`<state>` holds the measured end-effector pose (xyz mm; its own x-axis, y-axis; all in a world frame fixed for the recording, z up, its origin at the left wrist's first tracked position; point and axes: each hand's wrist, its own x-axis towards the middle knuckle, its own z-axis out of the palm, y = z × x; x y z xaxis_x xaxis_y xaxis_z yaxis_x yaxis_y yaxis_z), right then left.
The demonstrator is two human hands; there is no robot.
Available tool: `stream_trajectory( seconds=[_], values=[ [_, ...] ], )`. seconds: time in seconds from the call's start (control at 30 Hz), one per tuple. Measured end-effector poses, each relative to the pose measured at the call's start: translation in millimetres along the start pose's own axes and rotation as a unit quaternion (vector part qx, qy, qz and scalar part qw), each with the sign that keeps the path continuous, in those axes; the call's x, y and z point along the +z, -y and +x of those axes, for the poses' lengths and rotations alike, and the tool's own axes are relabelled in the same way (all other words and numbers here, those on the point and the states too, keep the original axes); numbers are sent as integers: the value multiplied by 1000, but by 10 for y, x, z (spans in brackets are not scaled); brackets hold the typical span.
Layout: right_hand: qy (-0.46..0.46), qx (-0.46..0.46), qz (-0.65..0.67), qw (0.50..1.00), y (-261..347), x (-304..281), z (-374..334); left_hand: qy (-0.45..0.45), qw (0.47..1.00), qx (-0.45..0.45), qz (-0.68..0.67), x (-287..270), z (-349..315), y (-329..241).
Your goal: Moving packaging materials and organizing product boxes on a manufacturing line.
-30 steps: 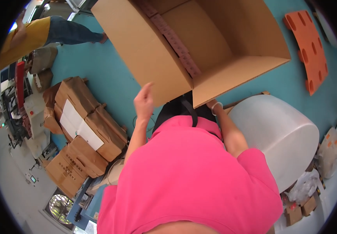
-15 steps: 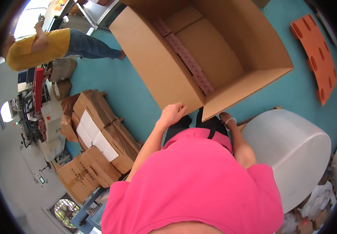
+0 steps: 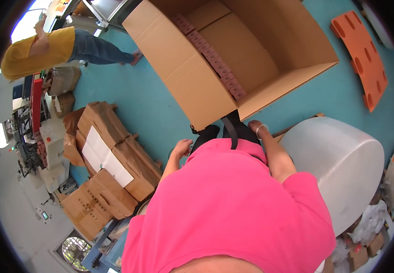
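Note:
A large open cardboard box point(image 3: 185, 77) stands in front of me. Along its left inner wall runs a row of small pinkish-brown boxes point(image 3: 213, 57); the rest of the box floor shows bare cardboard. My left hand point(image 3: 183, 148) hangs by my left hip, below the box's near flap and apart from it. Its fingers are curled in, and I see nothing in them. At my right hip, close to the box's near right flap point(image 3: 288, 91), is my right hand point(image 3: 255, 126), a pale bracelet on its wrist. Its fingers are mostly hidden against my dark trousers.
Paper-wrapped bundles point(image 3: 135, 164) and a brown carton point(image 3: 81, 209) lie to my left. A big whitish translucent rounded bundle point(image 3: 333, 154) stands at my right. An orange slotted panel point(image 3: 363, 59) lies on the blue-green floor. Far left, a person in yellow point(image 3: 40, 52) stands near machines.
My left hand has left the box's near flap and dropped back to my hip. My right hand stays by my right hip. The whole view has shifted slightly.

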<state>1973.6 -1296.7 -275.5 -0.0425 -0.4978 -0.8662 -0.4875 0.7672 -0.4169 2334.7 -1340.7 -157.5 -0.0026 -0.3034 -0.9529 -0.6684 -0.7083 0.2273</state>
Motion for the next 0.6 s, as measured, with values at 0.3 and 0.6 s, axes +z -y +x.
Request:
stream_trajectory(
  seconds=[0.3, 0.6],
  values=[
    [30, -165, -217, 962, -537, 216, 482, -80, 978, -31, -189, 25, 91, 324],
    [39, -51, -123, 990, -209, 54, -33, -38, 970, -33, -239, 129, 59, 138]
  ],
)
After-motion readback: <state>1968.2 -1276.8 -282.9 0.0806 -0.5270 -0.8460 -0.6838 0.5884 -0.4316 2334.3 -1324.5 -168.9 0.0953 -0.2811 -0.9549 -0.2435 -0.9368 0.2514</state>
